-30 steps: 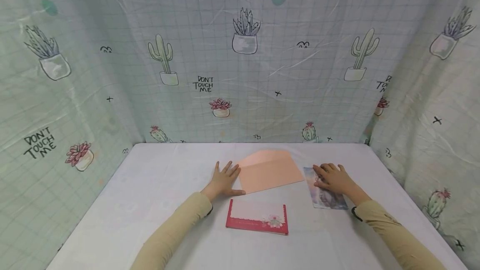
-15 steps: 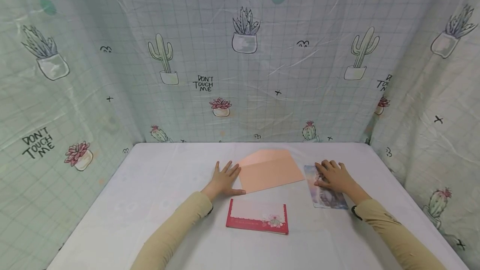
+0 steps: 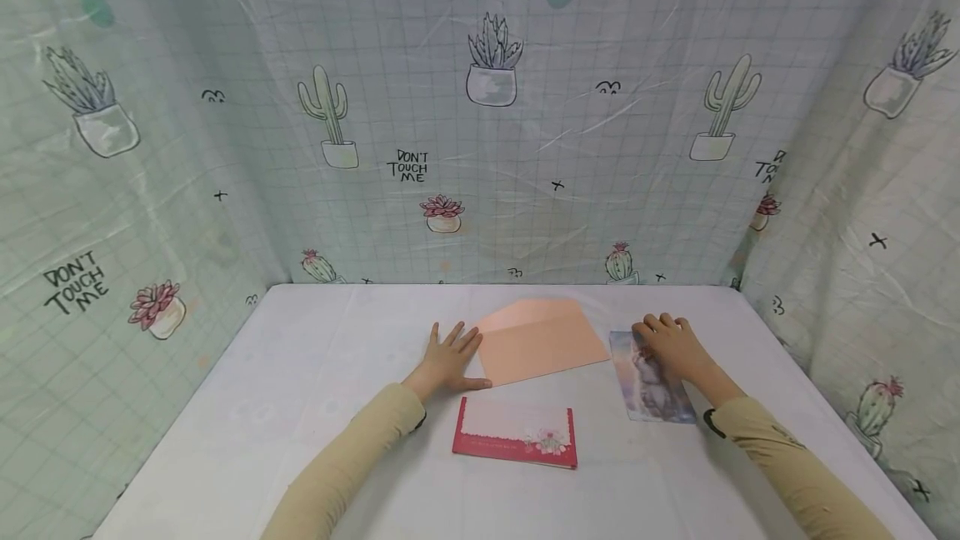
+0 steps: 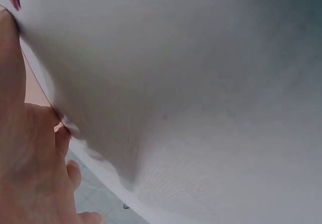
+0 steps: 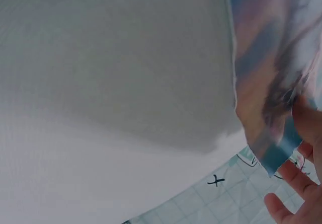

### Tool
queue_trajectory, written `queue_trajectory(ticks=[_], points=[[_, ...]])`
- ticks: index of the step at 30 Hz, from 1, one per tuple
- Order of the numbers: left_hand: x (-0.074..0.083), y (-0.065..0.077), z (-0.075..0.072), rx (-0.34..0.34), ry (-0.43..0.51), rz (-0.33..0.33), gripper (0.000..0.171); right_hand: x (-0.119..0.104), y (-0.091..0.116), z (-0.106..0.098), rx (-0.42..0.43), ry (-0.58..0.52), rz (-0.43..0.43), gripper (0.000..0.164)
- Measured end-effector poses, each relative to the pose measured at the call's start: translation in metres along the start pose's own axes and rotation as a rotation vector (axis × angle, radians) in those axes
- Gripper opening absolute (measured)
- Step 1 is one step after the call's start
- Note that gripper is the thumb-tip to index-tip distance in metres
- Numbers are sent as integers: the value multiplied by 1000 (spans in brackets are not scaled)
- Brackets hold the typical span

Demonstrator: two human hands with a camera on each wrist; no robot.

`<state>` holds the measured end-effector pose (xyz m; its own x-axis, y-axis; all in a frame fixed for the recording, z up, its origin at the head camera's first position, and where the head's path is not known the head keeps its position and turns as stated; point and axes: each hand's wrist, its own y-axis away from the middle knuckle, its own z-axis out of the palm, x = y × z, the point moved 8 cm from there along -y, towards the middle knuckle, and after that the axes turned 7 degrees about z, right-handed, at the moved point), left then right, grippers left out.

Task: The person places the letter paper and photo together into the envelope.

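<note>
With fingers spread, my left hand (image 3: 444,363) rests flat at the left edge of a peach envelope (image 3: 542,346), whose flap lies opened out on the far side. In the left wrist view, this hand (image 4: 30,153) has only a sliver of peach paper beside it. Over to the right, my right hand (image 3: 675,350) pinches the far right part of a glossy picture card (image 3: 647,386) with a greyish figure on a blue and pink ground. The right wrist view has the thumb on the card's printed face (image 5: 261,58) and fingers behind its edge.
A folded red and white card (image 3: 516,436) with a flower print lies on the near middle of the white table (image 3: 315,390). Cloth walls (image 3: 375,232) printed with cacti stand behind and at both sides.
The right hand's fingers have slid to the card's far right part and curled there, uncovering more of the picture. The card has shifted slightly. The left hand and the envelope have stayed put.
</note>
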<state>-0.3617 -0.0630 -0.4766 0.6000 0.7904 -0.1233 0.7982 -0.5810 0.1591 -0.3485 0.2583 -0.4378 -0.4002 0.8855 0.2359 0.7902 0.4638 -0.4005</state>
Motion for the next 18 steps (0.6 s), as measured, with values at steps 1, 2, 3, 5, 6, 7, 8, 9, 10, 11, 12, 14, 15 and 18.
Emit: queue_trajectory(ticks=[1,2,3,5,6,7,8,9,10,11,12,14,15,18], points=[[0,0,0,0,0,-1,89,0,0,0,-1,-2,-3,34],[0,0,0,1,-1,-2,90,0,-1,0,-4,-6,-4,33],[0,0,0,2,-2,-2,90,0,-2,0,-12,-12,0,32],[1,0,0,7,-6,-1,89,1,-3,-1,-34,-47,17,27],[1,0,-1,10,-4,1,89,3,-4,-1,-52,-75,29,25],[1,1,-1,14,0,3,89,5,-6,-2,-73,-110,44,23],[1,1,-2,14,2,4,89,7,-7,-3,-95,-149,58,21],[1,2,-3,16,4,6,89,10,-9,-5,-120,-195,77,19],[1,2,-3,15,5,7,89,14,-11,-6,-148,-248,96,18],[1,2,-4,20,8,7,89,17,-12,-7,-175,-300,111,16],[1,2,-4,21,10,7,88,21,-14,-8,-203,-351,129,16],[1,2,-4,24,8,6,88,29,-17,-9,-248,-437,154,14],[1,2,-4,24,7,5,88,34,-18,-10,-275,-477,171,13],[0,2,-4,19,10,4,89,45,-18,-12,-348,-565,211,9]])
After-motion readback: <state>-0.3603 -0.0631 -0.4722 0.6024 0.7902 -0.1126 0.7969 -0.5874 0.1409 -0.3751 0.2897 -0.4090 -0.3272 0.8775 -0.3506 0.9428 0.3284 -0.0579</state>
